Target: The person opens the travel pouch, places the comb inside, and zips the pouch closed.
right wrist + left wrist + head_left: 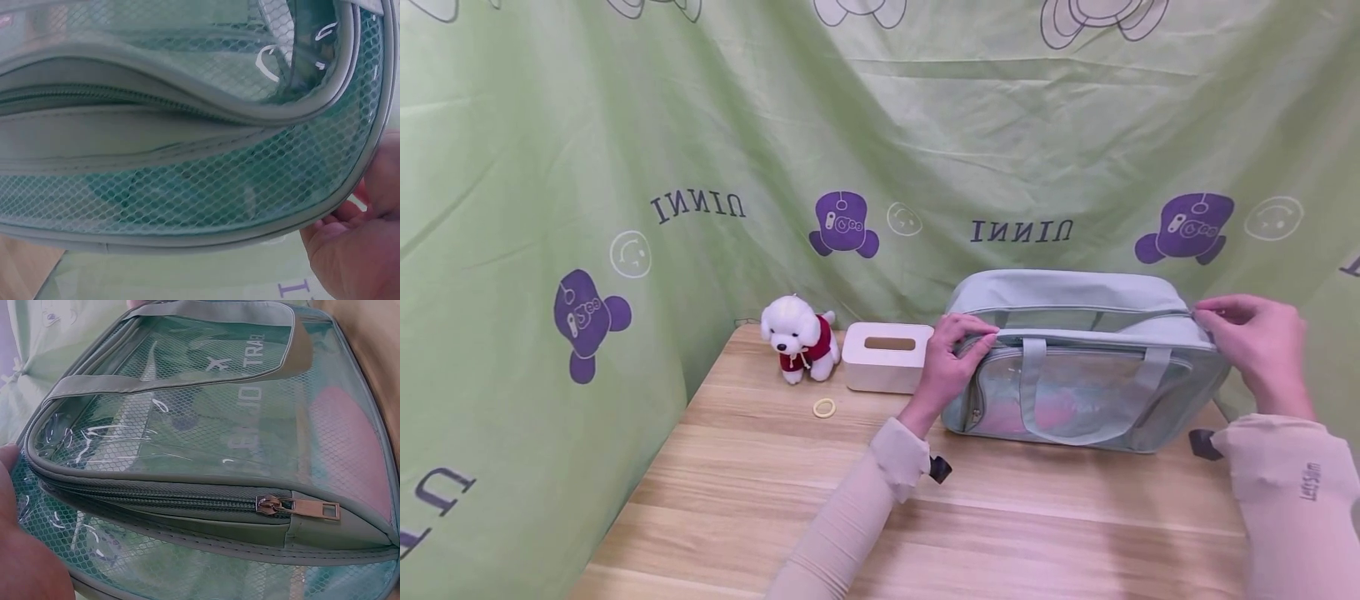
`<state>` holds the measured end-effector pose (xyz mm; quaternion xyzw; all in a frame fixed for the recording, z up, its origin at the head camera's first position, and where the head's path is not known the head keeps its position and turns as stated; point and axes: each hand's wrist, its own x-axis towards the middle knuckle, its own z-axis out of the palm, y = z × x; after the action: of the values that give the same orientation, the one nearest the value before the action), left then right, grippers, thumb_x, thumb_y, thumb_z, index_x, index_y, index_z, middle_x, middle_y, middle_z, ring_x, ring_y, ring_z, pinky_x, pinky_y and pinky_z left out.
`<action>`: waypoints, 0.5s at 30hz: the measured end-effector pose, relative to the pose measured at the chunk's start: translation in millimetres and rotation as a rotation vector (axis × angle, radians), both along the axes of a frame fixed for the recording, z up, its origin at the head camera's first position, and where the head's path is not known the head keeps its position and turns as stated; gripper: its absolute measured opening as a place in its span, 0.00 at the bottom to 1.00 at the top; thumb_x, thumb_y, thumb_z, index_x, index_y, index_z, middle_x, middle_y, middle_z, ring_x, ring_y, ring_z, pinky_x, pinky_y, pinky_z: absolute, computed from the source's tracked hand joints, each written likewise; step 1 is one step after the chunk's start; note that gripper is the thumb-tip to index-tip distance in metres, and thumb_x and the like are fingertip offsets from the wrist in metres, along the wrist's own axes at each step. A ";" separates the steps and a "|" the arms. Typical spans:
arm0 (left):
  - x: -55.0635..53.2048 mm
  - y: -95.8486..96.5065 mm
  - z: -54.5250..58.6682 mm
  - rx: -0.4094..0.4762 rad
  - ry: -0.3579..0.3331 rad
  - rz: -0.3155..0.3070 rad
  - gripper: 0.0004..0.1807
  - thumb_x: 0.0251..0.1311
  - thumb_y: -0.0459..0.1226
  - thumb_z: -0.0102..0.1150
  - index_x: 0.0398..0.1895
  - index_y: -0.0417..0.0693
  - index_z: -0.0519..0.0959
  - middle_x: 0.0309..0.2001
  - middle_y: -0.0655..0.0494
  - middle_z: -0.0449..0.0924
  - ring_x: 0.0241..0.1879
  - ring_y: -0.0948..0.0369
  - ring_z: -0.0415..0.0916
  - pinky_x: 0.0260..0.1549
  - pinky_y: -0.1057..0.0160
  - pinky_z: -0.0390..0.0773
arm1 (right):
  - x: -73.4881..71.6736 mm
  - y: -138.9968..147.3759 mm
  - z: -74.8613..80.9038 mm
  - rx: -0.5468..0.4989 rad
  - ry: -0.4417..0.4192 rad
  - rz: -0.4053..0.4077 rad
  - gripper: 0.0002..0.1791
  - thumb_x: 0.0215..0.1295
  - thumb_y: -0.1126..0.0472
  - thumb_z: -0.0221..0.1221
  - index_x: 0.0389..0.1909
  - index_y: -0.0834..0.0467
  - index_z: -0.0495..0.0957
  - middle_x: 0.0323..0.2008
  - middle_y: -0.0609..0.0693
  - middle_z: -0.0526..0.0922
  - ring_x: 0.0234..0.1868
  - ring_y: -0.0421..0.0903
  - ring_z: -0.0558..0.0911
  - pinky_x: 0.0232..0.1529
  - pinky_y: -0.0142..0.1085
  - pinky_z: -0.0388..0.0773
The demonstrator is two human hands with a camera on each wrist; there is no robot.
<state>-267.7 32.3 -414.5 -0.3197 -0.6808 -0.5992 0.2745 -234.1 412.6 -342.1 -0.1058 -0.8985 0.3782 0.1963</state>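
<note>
Clear-panelled bag (1078, 396) stands upright on the right part of the desk (722, 500), its handle (1032, 392) hanging down the front. Both forearms reach up to it from the near side. The left one slants up and rightward, its pale sleeve (865, 500) gathered at the wrist; the left hand (951, 360) bends over the upper left corner, fingers curled, thumb and forefinger together, its grip clamped on the bag's top edge. The right forearm rises nearly straight, and the right hand (1262, 342) tips inward from the wrist; its grip pinches the upper right corner, thumb toward the near side. Both wrists are raised off the desk. In the left wrist view, a metal zipper pull (306, 508) lies along the side seam, apart from the fingers. Left of the bag are a tissue box (883, 367), a plush dog (793, 329) and a yellow ring (824, 408).
</note>
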 end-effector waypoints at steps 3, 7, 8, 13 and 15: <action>9.4 -2.0 8.5 0.003 0.018 -0.001 0.07 0.61 0.27 0.68 0.41 0.36 0.86 0.43 0.43 0.85 0.51 0.51 0.77 0.57 0.64 0.74 | 0.7 -3.3 1.8 0.023 0.014 -0.023 0.08 0.70 0.52 0.63 0.34 0.31 0.82 0.19 0.10 0.72 0.26 0.18 0.72 0.27 0.21 0.70; 13.1 -2.5 10.9 0.002 0.045 0.007 0.06 0.61 0.26 0.68 0.41 0.36 0.86 0.42 0.43 0.85 0.50 0.53 0.78 0.56 0.65 0.74 | 0.9 -7.3 4.2 0.042 0.031 -0.046 0.05 0.69 0.53 0.62 0.35 0.36 0.83 0.17 0.10 0.70 0.24 0.19 0.71 0.27 0.21 0.69; 13.3 -2.4 10.8 0.001 0.051 0.011 0.06 0.61 0.27 0.68 0.41 0.37 0.86 0.42 0.43 0.85 0.50 0.53 0.78 0.57 0.65 0.74 | 0.7 -8.1 4.8 0.043 0.030 -0.050 0.04 0.69 0.53 0.62 0.36 0.39 0.84 0.17 0.10 0.70 0.24 0.19 0.71 0.27 0.20 0.69; 12.7 -1.5 9.4 0.001 0.064 0.018 0.06 0.61 0.27 0.67 0.41 0.37 0.86 0.42 0.44 0.86 0.50 0.50 0.78 0.58 0.64 0.73 | 2.1 -8.3 5.9 0.013 -0.039 -0.040 0.11 0.70 0.53 0.60 0.46 0.53 0.83 0.20 0.11 0.69 0.27 0.23 0.71 0.28 0.23 0.71; 13.0 -1.4 9.3 -0.002 0.066 0.021 0.06 0.61 0.27 0.67 0.41 0.37 0.86 0.42 0.44 0.86 0.50 0.50 0.78 0.58 0.64 0.73 | 3.4 -7.9 6.1 -0.006 -0.084 -0.030 0.16 0.72 0.52 0.58 0.52 0.57 0.82 0.21 0.12 0.69 0.30 0.24 0.71 0.29 0.24 0.73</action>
<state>-254.6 30.8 -405.1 -0.3324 -0.6751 -0.5849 0.3027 -230.6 404.7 -336.0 -0.1353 -0.9031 0.3731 0.1639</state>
